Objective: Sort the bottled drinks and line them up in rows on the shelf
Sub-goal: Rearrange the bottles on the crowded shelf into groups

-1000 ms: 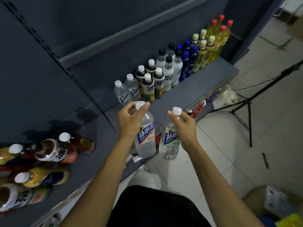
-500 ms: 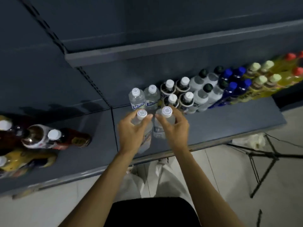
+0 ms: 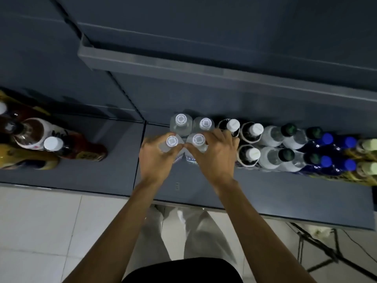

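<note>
Seen from above, two clear white-capped bottles stand side by side on the grey shelf (image 3: 265,193). My left hand (image 3: 157,160) grips the left clear bottle (image 3: 172,141) at its neck. My right hand (image 3: 216,158) grips the right clear bottle (image 3: 198,139) the same way. Both stand directly in front of two matching clear bottles (image 3: 181,119) at the back. To the right runs a double row: white-capped dark bottles (image 3: 251,154), black-capped pale bottles (image 3: 285,155), blue bottles (image 3: 326,161) and yellow-green ones (image 3: 367,166).
A loose heap of brown and yellow bottles (image 3: 53,146) lies on the shelf's left section. An upper shelf edge (image 3: 183,66) overhangs the back. A tripod (image 3: 318,254) stands on the tiled floor at the lower right.
Both hands carried their clear bottles from the air in front of the shelf onto it, setting them in front of the two matching bottles. The view tilted downward.
</note>
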### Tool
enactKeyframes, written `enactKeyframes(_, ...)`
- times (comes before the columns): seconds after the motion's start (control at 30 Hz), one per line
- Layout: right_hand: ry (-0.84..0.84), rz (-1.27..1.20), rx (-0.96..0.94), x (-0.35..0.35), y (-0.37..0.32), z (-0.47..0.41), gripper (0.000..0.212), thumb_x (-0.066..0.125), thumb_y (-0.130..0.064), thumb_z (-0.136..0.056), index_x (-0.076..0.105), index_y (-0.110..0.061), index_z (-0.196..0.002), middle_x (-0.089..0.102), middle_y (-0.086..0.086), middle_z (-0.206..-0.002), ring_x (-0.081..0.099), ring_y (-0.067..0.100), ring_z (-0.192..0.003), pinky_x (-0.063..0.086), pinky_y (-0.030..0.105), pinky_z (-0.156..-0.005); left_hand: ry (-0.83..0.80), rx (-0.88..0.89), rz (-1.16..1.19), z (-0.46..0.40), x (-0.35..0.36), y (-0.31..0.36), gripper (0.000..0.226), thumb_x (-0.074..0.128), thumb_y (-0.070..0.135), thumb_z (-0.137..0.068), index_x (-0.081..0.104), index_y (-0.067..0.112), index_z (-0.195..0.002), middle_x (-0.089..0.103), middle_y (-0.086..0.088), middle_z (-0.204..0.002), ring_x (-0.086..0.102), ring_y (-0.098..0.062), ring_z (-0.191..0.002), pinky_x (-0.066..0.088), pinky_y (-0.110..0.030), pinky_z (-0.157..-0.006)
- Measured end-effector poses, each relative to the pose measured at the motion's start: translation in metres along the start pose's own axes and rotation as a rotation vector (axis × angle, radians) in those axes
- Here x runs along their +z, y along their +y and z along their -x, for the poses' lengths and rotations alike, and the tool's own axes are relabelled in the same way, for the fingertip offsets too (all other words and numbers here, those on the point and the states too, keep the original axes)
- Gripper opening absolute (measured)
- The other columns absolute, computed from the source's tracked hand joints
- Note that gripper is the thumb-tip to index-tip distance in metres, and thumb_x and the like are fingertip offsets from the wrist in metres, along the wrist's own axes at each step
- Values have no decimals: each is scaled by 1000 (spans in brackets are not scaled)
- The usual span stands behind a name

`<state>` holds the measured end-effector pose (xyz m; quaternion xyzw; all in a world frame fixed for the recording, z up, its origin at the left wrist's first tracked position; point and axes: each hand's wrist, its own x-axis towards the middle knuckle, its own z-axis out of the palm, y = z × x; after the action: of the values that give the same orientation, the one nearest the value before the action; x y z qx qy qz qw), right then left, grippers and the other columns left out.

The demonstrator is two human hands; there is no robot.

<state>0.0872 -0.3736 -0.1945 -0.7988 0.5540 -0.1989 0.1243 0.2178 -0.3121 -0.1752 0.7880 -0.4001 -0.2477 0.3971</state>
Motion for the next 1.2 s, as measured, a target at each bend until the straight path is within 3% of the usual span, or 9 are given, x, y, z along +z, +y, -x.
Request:
enactKeyframes(0.13,-97,148,37,5,4,-3,39,78,-50,-64,66,-17,-81,67,2,-78,59,29,-79,28,36,-74,-59,-91,-36,-1,9,-6,12,75,8,-73,73,14,-82,71,1,-76,60,-8,-77,42,-14,-57)
enactKeyframes(0.27,-146,284,53,6,1,-7,44,84,-52,-55,67,-18,-78,69,-1,-70,59,27,-79,23,36,-72,-95,-44,-31,-7,14,-9,19,75,4,-73,74,14,-89,73,-1,-88,57,2,-77,39,-3,-65)
enactKeyframes(0.4,-176,361,76,7,-4,-12,42,81,-54,-58,68,-19,-77,71,-1,-69,59,28,-85,23,36,-77,-113,-41,2,-6,14,-18,21,75,6,-76,73,14,-95,69,6,-94,63,-8,-86,43,-6,-72)
enactKeyframes(0.63,-268,373,105,-1,-13,-8,36,68,-46,-78,66,-23,-106,70,3,-102,54,28,-110,18,37,-91,-332,112,12,-16,2,-25,16,68,11,-82,68,11,-98,71,-2,-93,61,-8,-83,47,-25,-74)
enactKeyframes(0.83,-298,363,147,-6,-25,-1,31,62,-35,-84,63,-21,-112,65,4,-113,52,27,-113,18,39,-96,-433,88,66,-20,-7,-27,20,69,7,-82,67,14,-101,69,3,-94,60,-4,-84,43,-6,-69)
enactKeyframes(1.0,-271,420,97,-9,-32,5,28,62,-34,-86,66,-18,-109,65,6,-113,56,28,-110,16,37,-96,-483,123,-26,-28,-16,-27,26,74,8,-78,69,12,-104,71,-1,-100,64,-16,-93,50,-31,-82)
enactKeyframes(1.2,-246,387,117,-3,-32,5,27,60,-29,-88,64,-16,-111,63,7,-113,58,27,-107,16,36,-95,-509,114,-54,-35,-14,-27,24,75,11,-74,69,16,-97,71,1,-96,64,-16,-88,49,-29,-74)
